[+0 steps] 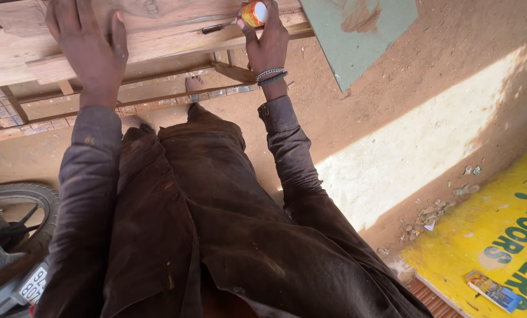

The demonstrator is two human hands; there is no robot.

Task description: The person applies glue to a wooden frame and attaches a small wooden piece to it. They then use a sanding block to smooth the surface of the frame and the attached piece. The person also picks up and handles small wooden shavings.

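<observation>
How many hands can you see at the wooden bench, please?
2: the left hand lies flat on the wooden bench, and the right hand holds a small orange tube at its edge. No others show.

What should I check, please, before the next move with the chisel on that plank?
1. Left hand flat on the plank: ok.
2. Right hand gripped round the orange-handled chisel: ok.
3. Blade lying along the plank's edge: ok.
4. Left fingers clear of the blade: ok, well apart.
5. Plank steady on the wooden frame: cannot tell.
6. Bare foot under the frame, out of harm: cannot tell.
</observation>
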